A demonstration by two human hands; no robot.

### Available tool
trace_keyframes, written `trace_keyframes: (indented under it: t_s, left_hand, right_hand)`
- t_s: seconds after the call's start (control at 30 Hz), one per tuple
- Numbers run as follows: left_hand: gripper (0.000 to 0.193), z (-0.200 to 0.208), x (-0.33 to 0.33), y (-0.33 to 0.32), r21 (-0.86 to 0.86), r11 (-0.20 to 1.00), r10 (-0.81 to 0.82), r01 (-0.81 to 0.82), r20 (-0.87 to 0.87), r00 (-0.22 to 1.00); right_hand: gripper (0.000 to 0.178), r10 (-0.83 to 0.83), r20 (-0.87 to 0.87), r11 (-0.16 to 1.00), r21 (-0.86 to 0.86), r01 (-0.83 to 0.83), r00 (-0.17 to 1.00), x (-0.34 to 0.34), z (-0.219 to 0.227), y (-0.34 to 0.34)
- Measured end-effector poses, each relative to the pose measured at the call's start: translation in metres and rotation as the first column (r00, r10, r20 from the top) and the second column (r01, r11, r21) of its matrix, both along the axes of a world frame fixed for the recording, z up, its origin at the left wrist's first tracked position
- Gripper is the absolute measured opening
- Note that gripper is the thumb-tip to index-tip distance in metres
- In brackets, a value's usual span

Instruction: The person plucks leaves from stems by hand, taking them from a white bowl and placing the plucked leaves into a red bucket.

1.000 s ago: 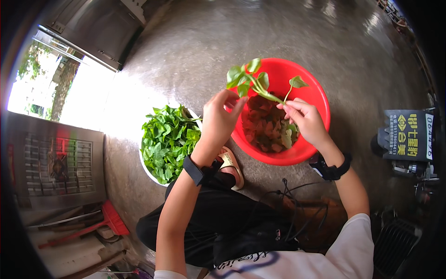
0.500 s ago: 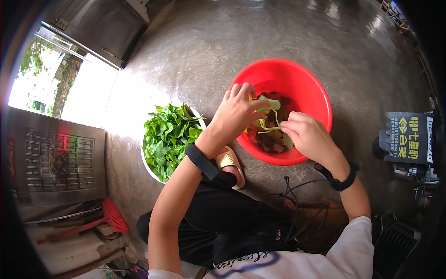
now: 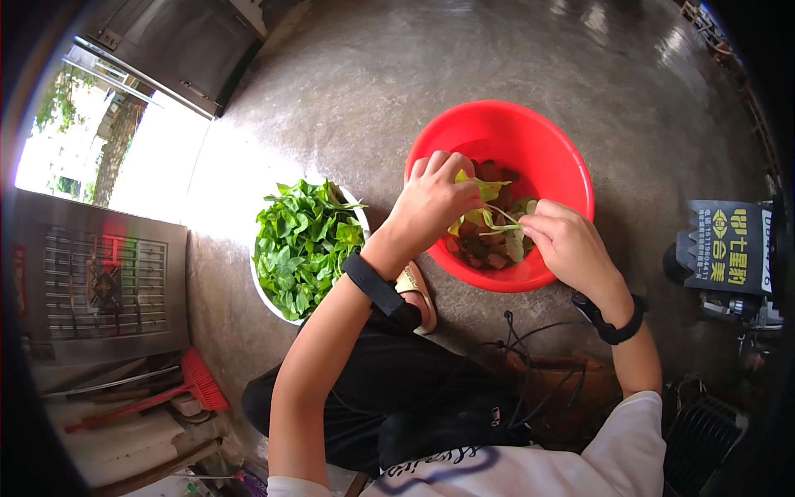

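Note:
Over the red basin [image 3: 476,124], both my hands pinch a leafy green sprig [image 3: 502,217], its pale stem stretched between them. My left hand [image 3: 437,192] is closed at the sprig's left end, with yellow-green leaf showing past its fingers. Closed on the stem at the other end is my right hand [image 3: 567,242], and a pale leaf hangs just below its fingertips. Loose dark and yellowish leaves [image 3: 484,248] lie in the bottom of the basin. To the left, a white bowl [image 3: 263,296] is heaped with bright green leaves [image 3: 302,240].
A slippered foot [image 3: 418,298] rests between bowl and basin. Black cords [image 3: 522,356] lie near my right knee. A red broom [image 3: 199,381] leans at the lower left, by a metal door [image 3: 108,282]. At the right stands a vehicle with a printed mudflap [image 3: 729,244].
Both hands have shifted slightly, the right one a little to the right. The sprig between them has turned, and a pale leaf now hangs below the right fingertips.

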State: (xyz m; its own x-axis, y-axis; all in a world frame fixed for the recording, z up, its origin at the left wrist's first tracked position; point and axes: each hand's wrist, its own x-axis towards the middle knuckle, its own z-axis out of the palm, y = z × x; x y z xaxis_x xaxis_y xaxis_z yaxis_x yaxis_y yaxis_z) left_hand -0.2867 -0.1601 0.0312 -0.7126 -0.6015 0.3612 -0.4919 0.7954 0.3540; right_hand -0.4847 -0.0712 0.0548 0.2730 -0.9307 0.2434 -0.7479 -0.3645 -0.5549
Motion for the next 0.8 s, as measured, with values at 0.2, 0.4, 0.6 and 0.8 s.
trace_keyframes:
  t_s: [0.2,0.4,0.6,0.8]
  left_hand:
    - [0.01,-0.01,-0.008,-0.004,-0.121,0.985,0.134,-0.127,0.054,0.99]
    - [0.019,-0.007,0.007,-0.02,-0.056,0.968,0.248,-0.245,0.057,0.967]
    - [0.02,0.005,0.015,-0.019,0.112,0.975,0.203,-0.194,-0.086,0.975]
    - [0.013,0.002,0.007,-0.005,0.048,0.994,0.095,-0.097,0.031,0.995]
  right_hand:
    - [0.007,0.001,-0.03,0.998,-0.069,-0.003,1.0,-0.001,-0.006,0.005]
    - [0.009,-0.104,0.102,0.995,0.008,0.104,0.989,-0.015,-0.008,0.011]
    - [0.013,-0.107,0.092,0.988,-0.106,0.116,0.99,-0.028,-0.01,0.012]
    - [0.013,-0.055,0.168,0.994,-0.08,0.069,0.984,-0.028,-0.008,0.012]
